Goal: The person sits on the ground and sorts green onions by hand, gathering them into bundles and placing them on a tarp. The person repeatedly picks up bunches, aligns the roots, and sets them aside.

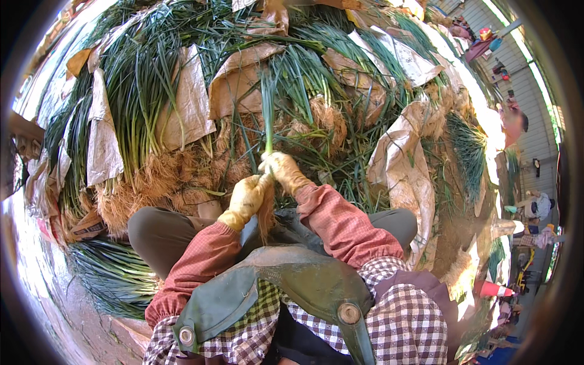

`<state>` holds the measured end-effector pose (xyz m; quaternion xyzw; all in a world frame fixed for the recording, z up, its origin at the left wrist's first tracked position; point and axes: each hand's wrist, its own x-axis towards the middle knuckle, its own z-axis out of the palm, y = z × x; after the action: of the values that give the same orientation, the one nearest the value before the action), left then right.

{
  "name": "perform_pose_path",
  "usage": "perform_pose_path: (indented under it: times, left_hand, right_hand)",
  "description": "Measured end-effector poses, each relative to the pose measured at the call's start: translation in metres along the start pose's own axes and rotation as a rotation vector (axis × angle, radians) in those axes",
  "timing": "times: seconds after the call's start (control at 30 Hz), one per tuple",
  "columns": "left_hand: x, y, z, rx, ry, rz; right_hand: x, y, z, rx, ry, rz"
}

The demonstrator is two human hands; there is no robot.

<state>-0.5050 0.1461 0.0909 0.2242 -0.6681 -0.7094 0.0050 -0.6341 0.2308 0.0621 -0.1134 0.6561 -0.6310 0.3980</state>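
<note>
Both my hands wear yellowish gloves and meet in front of my lap. A small bunch of green onions (pixel 268 118) stands out away from me, leaves far, stringy roots (pixel 266 220) hanging toward my apron. My left hand (pixel 245 198) is closed around the root end. Just above it and to the right, my right hand (pixel 283 171) grips the pale lower stalks. How many stalks are held cannot be made out. Beyond my hands lies a large heap of green onions (pixel 137 103) with tangled tan roots (pixel 143 182).
Tan sacking sheets (pixel 234 85) lie among the heap. Another crumpled sheet (pixel 401 164) spreads at my right. Trimmed-looking onions (pixel 115 274) lie beside my left knee. A bundle (pixel 467 152) lies farther right, near a red-and-white cone (pixel 494 289). Other people (pixel 514 121) are at the far right.
</note>
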Motion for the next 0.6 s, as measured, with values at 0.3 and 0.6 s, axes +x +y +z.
perform_pose_path:
  times: [0.3, 0.6]
  left_hand:
    - [0.020, -0.015, 0.002, -0.603, 0.055, -0.201]
    - [0.028, 0.006, -0.006, -0.561, 0.076, -0.498]
  right_hand:
    - [0.011, -0.006, -0.010, -0.164, -0.031, -0.102]
    - [0.114, -0.035, -0.141, -1.542, 0.512, -0.063]
